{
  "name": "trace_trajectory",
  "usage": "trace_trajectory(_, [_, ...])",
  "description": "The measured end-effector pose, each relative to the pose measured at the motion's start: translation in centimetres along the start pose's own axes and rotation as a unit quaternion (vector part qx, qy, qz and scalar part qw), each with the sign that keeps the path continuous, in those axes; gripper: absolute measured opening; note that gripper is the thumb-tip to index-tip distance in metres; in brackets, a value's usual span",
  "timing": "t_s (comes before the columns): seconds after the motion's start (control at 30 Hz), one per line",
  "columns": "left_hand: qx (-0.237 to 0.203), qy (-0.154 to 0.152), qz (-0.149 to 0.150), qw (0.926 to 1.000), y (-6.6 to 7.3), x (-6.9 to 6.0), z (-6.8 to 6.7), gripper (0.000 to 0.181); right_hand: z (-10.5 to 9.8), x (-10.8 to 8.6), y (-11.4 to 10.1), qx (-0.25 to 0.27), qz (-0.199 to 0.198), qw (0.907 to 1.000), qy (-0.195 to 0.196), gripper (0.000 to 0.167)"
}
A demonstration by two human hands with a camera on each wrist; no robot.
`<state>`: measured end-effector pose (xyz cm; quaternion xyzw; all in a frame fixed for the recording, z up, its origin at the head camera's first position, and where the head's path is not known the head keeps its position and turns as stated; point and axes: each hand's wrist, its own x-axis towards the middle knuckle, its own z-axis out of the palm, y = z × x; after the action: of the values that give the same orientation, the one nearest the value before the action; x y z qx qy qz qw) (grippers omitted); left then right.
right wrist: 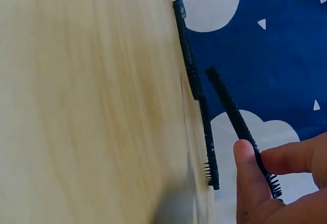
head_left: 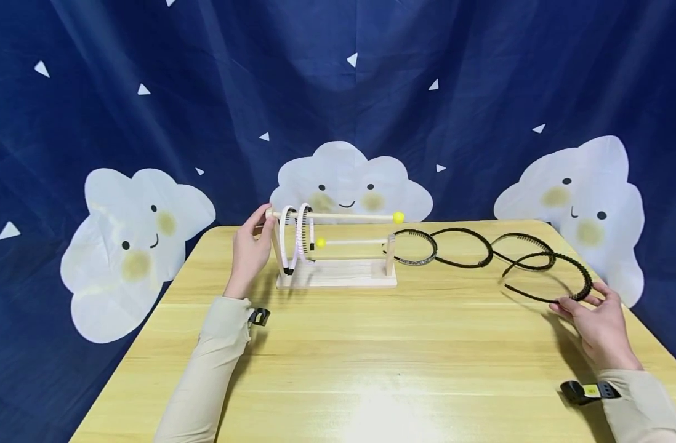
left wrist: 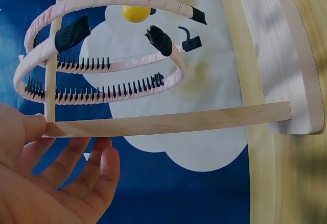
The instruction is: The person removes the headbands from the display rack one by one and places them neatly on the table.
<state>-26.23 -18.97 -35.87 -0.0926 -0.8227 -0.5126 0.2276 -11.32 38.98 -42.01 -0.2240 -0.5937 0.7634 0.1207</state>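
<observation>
My left hand [head_left: 251, 249] grips the top of a wooden stand's left post [left wrist: 168, 123], thumb on one side and fingers on the other. Two pale pink toothed headbands [head_left: 283, 240] with black tips hang from the stand's upper rod [head_left: 354, 216], near that post. Over the table's right side, my right hand [head_left: 598, 320] pinches a black toothed headband [head_left: 586, 277] between thumb and fingers. In the right wrist view this headband [right wrist: 232, 113] is tilted and held off the table.
Three dark headbands lie in a row right of the stand: a glittery one [head_left: 418, 263], a black one [head_left: 491, 249] and another black one [head_left: 532, 237]. Yellow balls [head_left: 398, 217] cap the rods. Behind the wooden table [head_left: 338, 357] hangs a blue cloud-print curtain [head_left: 316, 74].
</observation>
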Motion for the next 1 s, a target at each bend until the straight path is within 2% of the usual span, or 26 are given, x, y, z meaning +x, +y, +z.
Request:
trace_trajectory(0.27, [0.003, 0.004, 0.007, 1.0, 0.0, 0.1, 0.0, 0.039, -0.6, 0.2, 0.3, -0.016, 0.015, 0.9998, -0.006, 0.094])
trace_trajectory(0.5, [-0.002, -0.001, 0.003, 1.0, 0.2, 0.0, -0.1, 0.038, -1.5, 0.3, 0.5, -0.024, 0.025, 0.9987, -0.039, 0.102])
trace_trajectory(0.77, [-0.001, -0.002, 0.001, 1.0, 0.3, 0.0, -0.1, 0.039, -2.4, 0.4, 0.6, -0.121, 0.014, 0.9887, -0.087, 0.099])
trace_trajectory(0.93, [-0.004, -0.004, -0.001, 1.0, 0.3, -0.1, -0.1, 0.039, -2.3, 0.2, 0.3, -0.204, 0.018, 0.9753, -0.084, 0.097])
trace_trajectory(1.0, [-0.005, -0.006, -0.005, 1.0, 0.3, -0.1, -0.1, 0.04, -2.2, 0.1, 0.1, -0.251, 0.018, 0.9646, -0.079, 0.095])
